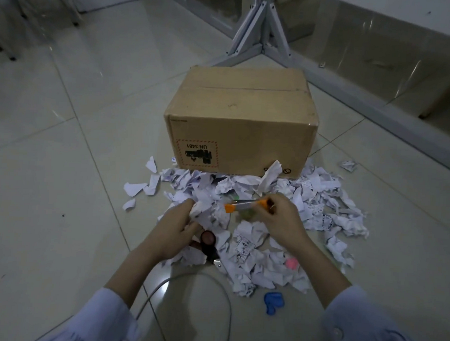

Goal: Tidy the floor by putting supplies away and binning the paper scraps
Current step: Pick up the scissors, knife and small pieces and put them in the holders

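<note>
A heap of crumpled white paper scraps (319, 202) lies on the tiled floor in front of a closed cardboard box (241, 118). My right hand (281, 218) holds an orange-handled tool (242, 205), seemingly scissors or a cutter, level above the heap. My left hand (178, 228) grips black-handled scissors (210, 246) with fingers through the loops, blades pointing down to the right. That hand also touches a crumpled scrap (203, 208). A pink item (291, 263) lies among the scraps and a blue item (273, 302) on the bare floor nearer to me.
A grey cable (227, 294) loops across the floor between my arms. A white metal stand (263, 38) rises behind the box, its legs spreading over the tiles. Chair legs (5, 43) stand at far left. A few stray scraps (348, 165) lie apart from the heap.
</note>
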{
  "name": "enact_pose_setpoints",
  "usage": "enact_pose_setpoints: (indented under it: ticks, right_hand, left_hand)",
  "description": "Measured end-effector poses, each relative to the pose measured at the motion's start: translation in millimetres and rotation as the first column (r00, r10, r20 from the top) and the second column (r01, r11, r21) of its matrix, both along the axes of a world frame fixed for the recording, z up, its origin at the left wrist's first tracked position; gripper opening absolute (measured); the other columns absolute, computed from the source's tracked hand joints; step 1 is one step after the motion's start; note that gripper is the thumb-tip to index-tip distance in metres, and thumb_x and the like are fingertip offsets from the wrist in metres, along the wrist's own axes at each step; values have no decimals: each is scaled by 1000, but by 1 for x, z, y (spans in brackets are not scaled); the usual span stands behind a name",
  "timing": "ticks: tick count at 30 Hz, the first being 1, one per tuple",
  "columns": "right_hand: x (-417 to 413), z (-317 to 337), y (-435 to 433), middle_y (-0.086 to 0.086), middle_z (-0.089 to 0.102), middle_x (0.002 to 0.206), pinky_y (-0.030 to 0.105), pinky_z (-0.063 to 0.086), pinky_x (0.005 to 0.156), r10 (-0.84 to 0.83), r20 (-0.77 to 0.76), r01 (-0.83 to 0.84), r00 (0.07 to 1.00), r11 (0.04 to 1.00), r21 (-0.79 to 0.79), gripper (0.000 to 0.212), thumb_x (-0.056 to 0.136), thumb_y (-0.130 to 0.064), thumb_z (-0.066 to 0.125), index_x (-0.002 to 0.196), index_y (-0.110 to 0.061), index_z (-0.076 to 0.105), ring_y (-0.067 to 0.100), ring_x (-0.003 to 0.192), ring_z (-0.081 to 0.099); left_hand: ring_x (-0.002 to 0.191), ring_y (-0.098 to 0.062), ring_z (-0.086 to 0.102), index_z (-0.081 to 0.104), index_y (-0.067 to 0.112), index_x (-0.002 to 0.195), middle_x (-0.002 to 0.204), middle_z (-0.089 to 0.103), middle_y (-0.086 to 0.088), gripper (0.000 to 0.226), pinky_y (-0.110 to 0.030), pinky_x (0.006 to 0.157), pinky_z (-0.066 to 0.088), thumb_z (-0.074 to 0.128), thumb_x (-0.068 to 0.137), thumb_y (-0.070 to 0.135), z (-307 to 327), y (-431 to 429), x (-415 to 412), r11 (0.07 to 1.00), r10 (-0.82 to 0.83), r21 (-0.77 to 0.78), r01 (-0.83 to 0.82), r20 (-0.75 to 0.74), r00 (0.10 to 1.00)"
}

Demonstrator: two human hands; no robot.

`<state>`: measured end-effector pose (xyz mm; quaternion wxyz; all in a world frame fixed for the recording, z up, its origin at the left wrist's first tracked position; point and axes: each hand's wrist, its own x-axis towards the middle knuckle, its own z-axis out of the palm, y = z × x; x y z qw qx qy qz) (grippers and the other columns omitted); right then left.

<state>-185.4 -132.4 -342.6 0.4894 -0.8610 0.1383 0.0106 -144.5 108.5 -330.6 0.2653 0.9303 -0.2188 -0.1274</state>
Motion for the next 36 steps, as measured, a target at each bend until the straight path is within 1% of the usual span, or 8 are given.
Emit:
enact_pose_setpoints:
  ticks: [5, 10, 14, 17, 22, 26, 31, 36]
  right_hand:
    - [1, 10, -2, 23, 64, 91, 38, 54, 72, -240, -80, 248, 968, 841, 481, 26, 88, -38, 63, 84, -13, 67, 25, 78, 62]
    - [11, 8, 1, 5, 60, 77, 26, 45, 46, -288, -261, 386, 921, 604, 697, 27, 96, -34, 49, 93, -7, 53, 16, 50, 54]
    - [15, 3, 7, 1, 45, 64, 29, 40, 48, -152, -281, 287, 948, 793, 538, 22, 86, -26, 64, 74, -19, 47, 17, 50, 42]
    - [15, 3, 18, -5, 49, 53, 28, 36, 52, -53, -135, 75, 989, 984, 162, 29, 81, -22, 67, 59, -21, 49, 14, 51, 46]
    - [15, -6, 36, 12, 54, 107, 37, 47, 71, 150, -158, -207, 976, 865, -458, 15, 88, -20, 56, 99, -11, 56, 34, 91, 58]
    - [16, -13, 48, 14, 40, 126, 41, 48, 72, 108, -198, -206, 974, 783, -586, 39, 91, -18, 54, 127, -17, 41, 38, 100, 57]
    - [17, -18, 49, 15, 48, 122, 40, 48, 72, 67, -182, -168, 981, 760, -628, 41, 93, -18, 52, 130, -17, 35, 37, 101, 58]
    - [21, -15, 45, 16, 46, 127, 39, 48, 74, -24, -182, -68, 983, 873, -482, 67, 83, -26, 69, 134, -8, 31, 36, 103, 58]
  left_hand:
    - [73, -19, 52, 46, 17, 77, 75, 52, 1, 18, -29, 60, 36, 60, 85, 25, -5, -6, -12, 984, -142, 109, 140, 8, 990]
    - [95, -24, 55, 58, 15, 98, 104, 54, -4, 27, -34, 76, 45, 63, 79, 33, -14, -20, -26, 881, -321, 346, 323, -64, 945]
    - [95, -28, 57, 59, 16, 111, 112, 48, -6, 33, -37, 77, 47, 62, 80, 26, -16, -28, -32, 826, -376, 417, 380, -94, 922]
    - [95, -30, 56, 56, 20, 120, 118, 44, -6, 41, -38, 77, 48, 62, 80, 25, -15, -33, -35, 789, -408, 470, 396, -82, 909]
    - [92, -30, 56, 54, 21, 123, 118, 45, -8, 42, -34, 73, 39, 58, 82, 28, -11, -38, -38, 749, -483, 510, 422, -16, 876]
    - [89, -27, 55, 55, 20, 118, 112, 51, -5, 41, -29, 71, 28, 59, 78, 29, -6, -37, -36, 751, -527, 492, 441, 43, 849]
    - [99, -23, 55, 55, 21, 117, 113, 57, -1, 38, -34, 81, 41, 60, 81, 33, -2, -31, -31, 776, -525, 465, 425, 104, 845]
    - [106, -23, 52, 53, 22, 116, 115, 59, 0, 36, -32, 79, 32, 61, 82, 30, 8, -27, -28, 817, -481, 445, 367, 174, 859]
